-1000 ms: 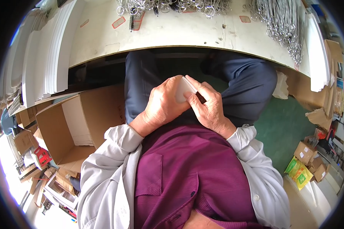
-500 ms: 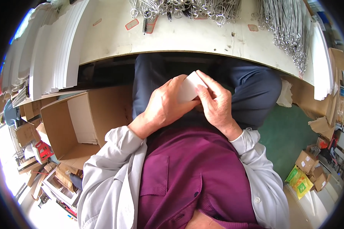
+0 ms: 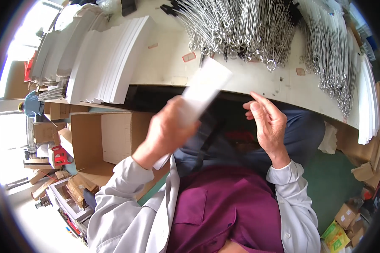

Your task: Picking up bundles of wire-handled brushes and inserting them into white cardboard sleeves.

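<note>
Left hand (image 3: 166,130) is closed in a pinch on a flat white card sleeve (image 3: 200,95), lifted out over the near edge of the tabletop (image 3: 164,67). The sleeve is motion-blurred and tilted, its upper end over the tabletop edge, its lower end poking out below the palm. Right hand (image 3: 268,122) holds nothing: fingers loosely curled, index partly extended, apart from the sleeve and just below the tabletop edge.

Step in hand, by judgement: one sleeve is being carried, likely up toward the tabletop. A fanned stack of white sleeves (image 3: 107,59) lies there to the left; bundles of metal wire loops (image 3: 236,27) lie straight ahead, with another bundle (image 3: 335,63) to the right.

Next move probably calls for the free right hand to take a wire piece or steady the sleeve, and for the left to hold it flat so it doesn't bend. Open cardboard box (image 3: 97,135) sits on the floor at the person's left, well clear of both hands.
</note>
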A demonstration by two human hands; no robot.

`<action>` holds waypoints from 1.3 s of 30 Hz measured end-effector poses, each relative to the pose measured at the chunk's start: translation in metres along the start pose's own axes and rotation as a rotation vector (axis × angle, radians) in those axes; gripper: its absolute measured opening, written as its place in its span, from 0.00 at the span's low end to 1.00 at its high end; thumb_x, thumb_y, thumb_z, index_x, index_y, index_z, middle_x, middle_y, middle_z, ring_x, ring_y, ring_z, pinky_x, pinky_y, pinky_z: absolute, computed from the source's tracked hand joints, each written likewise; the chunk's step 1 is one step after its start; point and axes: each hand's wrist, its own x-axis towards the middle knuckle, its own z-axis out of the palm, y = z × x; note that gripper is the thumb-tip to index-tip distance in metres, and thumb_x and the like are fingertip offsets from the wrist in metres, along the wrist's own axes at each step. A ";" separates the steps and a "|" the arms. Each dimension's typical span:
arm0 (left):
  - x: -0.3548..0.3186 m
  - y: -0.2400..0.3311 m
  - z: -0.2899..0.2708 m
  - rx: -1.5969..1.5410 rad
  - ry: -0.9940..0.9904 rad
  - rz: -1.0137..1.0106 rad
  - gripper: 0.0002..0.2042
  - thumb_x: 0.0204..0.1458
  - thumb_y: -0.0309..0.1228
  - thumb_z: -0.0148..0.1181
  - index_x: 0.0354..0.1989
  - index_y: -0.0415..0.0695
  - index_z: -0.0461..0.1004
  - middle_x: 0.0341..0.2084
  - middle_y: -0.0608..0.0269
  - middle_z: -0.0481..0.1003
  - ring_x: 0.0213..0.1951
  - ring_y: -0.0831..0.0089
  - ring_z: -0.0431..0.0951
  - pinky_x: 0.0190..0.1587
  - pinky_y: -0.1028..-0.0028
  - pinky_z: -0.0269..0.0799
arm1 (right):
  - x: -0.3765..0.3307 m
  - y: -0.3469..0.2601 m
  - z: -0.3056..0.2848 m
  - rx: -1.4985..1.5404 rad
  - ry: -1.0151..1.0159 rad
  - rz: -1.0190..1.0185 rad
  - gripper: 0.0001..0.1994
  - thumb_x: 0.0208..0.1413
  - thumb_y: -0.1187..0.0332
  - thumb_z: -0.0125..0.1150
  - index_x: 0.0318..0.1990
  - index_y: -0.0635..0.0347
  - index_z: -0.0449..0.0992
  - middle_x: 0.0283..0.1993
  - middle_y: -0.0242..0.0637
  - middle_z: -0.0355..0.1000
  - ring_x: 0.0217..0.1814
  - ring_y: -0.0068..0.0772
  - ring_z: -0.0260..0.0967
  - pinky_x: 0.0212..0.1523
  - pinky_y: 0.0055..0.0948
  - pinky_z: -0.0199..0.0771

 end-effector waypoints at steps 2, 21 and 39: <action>0.020 -0.018 -0.021 0.048 0.191 -0.071 0.31 0.44 0.34 0.77 0.56 0.37 0.70 0.34 0.42 0.81 0.36 0.45 0.84 0.40 0.58 0.81 | 0.004 0.006 -0.014 -0.109 0.045 -0.009 0.13 0.69 0.68 0.61 0.54 0.69 0.80 0.38 0.38 0.83 0.36 0.19 0.77 0.39 0.22 0.80; 0.166 0.058 -0.007 0.148 0.098 0.521 0.12 0.54 0.33 0.70 0.43 0.42 0.80 0.29 0.54 0.81 0.29 0.62 0.84 0.36 0.64 0.79 | 0.042 0.032 -0.052 -0.325 0.275 -0.123 0.07 0.62 0.72 0.66 0.44 0.65 0.84 0.31 0.35 0.81 0.28 0.16 0.73 0.30 0.18 0.72; 0.167 0.111 0.093 0.071 -0.071 0.500 0.14 0.58 0.31 0.63 0.50 0.41 0.73 0.22 0.51 0.79 0.28 0.50 0.83 0.33 0.57 0.79 | 0.040 0.025 -0.054 -0.296 0.292 -0.206 0.05 0.61 0.73 0.65 0.42 0.64 0.82 0.32 0.41 0.80 0.28 0.27 0.78 0.30 0.26 0.77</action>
